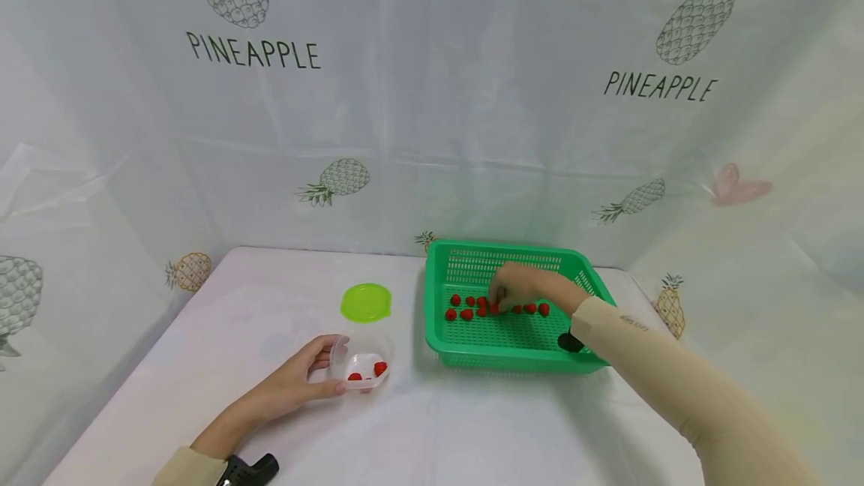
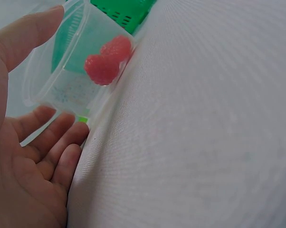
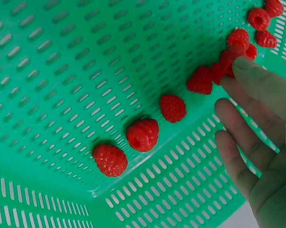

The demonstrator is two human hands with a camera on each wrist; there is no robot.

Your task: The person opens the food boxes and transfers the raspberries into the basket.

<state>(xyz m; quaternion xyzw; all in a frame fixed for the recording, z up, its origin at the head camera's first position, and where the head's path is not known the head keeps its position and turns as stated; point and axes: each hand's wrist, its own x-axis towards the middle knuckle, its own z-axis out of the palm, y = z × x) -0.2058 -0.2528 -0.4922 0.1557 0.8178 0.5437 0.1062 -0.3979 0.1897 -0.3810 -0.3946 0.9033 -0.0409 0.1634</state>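
On the left of the table, my left hand (image 1: pixel 295 385) holds a small clear plastic tub (image 1: pixel 360 357) by its side, thumb at the near rim and fingers around the far side. A couple of raspberries (image 2: pixel 103 69) lie inside the tub. My right hand (image 1: pixel 521 287) reaches down into a green slotted basket (image 1: pixel 502 359). Its thumb and index finger pinch a raspberry (image 3: pixel 227 59) in the middle of a cluster; the fingertips partly hide it. The other fingers are loosely bent. More raspberries (image 3: pixel 142 135) lie in rows on the basket floor.
A lime-green lid (image 1: pixel 366 302) lies on the table behind the tub, left of the basket. The white-covered table (image 1: pixel 486 426) meets a hanging sheet printed with pineapples (image 1: pixel 405 96) at the back. The basket's raised walls surround my right hand.
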